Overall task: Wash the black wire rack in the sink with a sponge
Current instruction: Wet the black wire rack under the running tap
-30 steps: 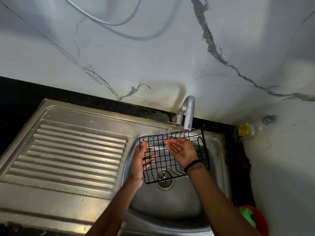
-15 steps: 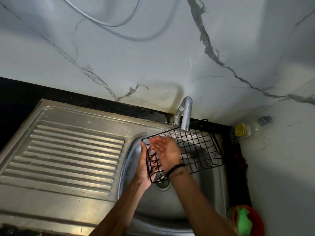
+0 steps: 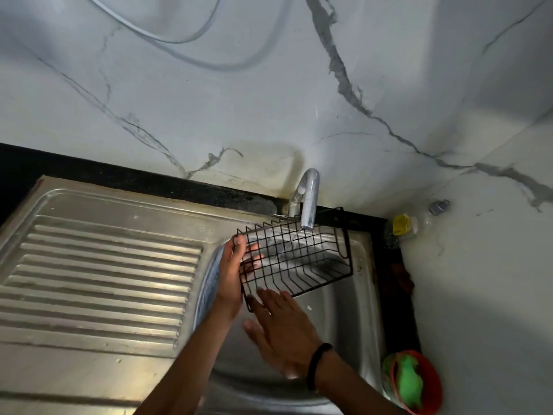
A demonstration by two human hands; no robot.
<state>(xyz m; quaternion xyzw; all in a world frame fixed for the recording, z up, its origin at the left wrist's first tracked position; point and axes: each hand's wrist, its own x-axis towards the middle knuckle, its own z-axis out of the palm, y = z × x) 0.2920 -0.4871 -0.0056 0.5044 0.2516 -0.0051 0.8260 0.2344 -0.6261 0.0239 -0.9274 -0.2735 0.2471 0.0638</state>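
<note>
Black wire rack (image 3: 294, 259) is held tilted over the basin of the steel sink (image 3: 338, 319), directly beneath the spout of the chrome tap (image 3: 308, 202); a thin stream of water is seen falling from the spout onto the grid. The rack is gripped at its left end by the left hand (image 3: 232, 274), whose thumb is hooked over the upper corner while the fingers (image 3: 253, 259) are seen through the wires on the far side. The right hand (image 3: 281, 327) is spread flat, palm down, fingers extended and slightly apart, nothing grasped in it — its fingertips reach the lower front edge of the rack, though whether they actually touch the wire cannot be told. A black band (image 3: 317, 363) is worn on the right wrist.

To the left of the basin, the ribbed draining board (image 3: 98, 277) is seen, bare steel with raised ridges. The sink is set in a dark counter (image 3: 143, 178) that runs along the back and down the right side. Behind it, a white marble-patterned wall (image 3: 239, 94) with grey veins is seen, and a pale hose (image 3: 167, 37) is looped across its upper part. In the right corner a clear bottle with a yellow label (image 3: 402, 224) is lying — and at the lower right a red bowl (image 3: 431, 384) is set, with a green sponge (image 3: 410, 381) inside it.
</note>
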